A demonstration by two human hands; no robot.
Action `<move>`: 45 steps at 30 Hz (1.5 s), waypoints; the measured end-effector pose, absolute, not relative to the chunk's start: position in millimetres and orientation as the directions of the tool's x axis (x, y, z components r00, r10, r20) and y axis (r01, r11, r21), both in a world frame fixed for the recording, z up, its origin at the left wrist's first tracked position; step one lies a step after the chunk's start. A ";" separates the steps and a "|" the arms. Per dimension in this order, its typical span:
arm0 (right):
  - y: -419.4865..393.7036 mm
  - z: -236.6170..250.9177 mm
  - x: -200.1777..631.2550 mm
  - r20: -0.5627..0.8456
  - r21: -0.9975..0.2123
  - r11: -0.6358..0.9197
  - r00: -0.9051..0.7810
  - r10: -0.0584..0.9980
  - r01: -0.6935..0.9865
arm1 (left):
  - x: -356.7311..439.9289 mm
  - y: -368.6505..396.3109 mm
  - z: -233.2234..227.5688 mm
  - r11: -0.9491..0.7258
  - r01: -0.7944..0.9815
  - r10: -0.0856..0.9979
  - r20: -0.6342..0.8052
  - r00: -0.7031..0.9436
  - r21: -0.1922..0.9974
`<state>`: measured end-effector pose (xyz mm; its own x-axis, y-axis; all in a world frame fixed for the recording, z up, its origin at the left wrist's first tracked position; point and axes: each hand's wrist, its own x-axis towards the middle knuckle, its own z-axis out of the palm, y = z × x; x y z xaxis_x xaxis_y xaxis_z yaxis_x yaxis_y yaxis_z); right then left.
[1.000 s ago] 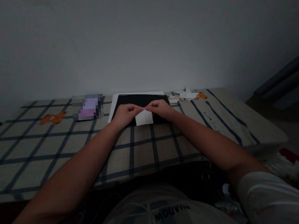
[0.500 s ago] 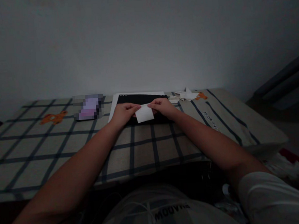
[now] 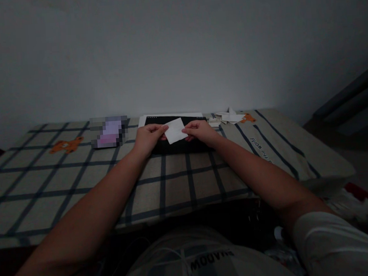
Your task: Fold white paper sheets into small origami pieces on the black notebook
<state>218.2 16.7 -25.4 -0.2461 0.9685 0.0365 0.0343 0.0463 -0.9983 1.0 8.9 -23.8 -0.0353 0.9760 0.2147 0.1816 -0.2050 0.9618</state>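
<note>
A small white square of paper (image 3: 175, 131) is held up between my hands, tilted so that one corner points upward. My left hand (image 3: 150, 136) pinches its left side between thumb and fingers. On the right side, my right hand (image 3: 199, 132) grips it the same way, with the thumb on top. Below both hands lies a flat black pad or folder (image 3: 175, 149) with a row of small marks along its far edge. White sheets (image 3: 141, 120) stick out from under it at the back and left.
Left of the hands lies a phone (image 3: 109, 132), its screen blurred out. Folded paper pieces (image 3: 229, 116) sit to the right near the wall (image 3: 178, 50). A checked cloth with bear prints covers the table (image 3: 177, 176). Thin white cords (image 3: 186, 264) hang before my shirt.
The paper has been turned and raised a little, from lying nearly square to standing on a corner. My left hand has shifted slightly left; its hold is now on the paper's left side.
</note>
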 end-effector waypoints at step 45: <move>17.8 -28.9 235.7 0.604 -0.124 0.865 -0.654 0.455 0.487 | -5.1 16.6 -26.7 -0.061 0.152 0.998 0.060 0.011 0.986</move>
<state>235.7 17.8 -28.9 -0.6542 0.4551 0.6040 0.4868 0.8646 -0.1243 -5.1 16.6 -26.7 0.0107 0.9981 0.0603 0.1522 -0.0613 0.9865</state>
